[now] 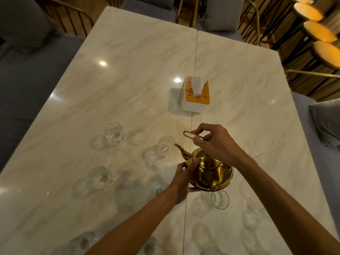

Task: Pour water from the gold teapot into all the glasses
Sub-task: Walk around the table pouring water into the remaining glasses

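The gold teapot (211, 173) is held above the marble table (128, 80), tilted with its spout toward the upper left. My right hand (215, 142) grips its thin wire handle from above. My left hand (184, 179) is pressed against the pot's left side and base. The spout tip hangs next to a clear glass (166, 145). Several more clear glasses stand around: one at the far left (114, 132), one at mid left (100, 176), one under the pot (219, 199), others along the near edge and right side, partly hidden by my arms.
A white and orange tissue box (196, 94) stands beyond the teapot near the table's centre seam. Grey cushioned seats with gold frames line both long sides. Round wooden stools (320, 32) stand at the far right.
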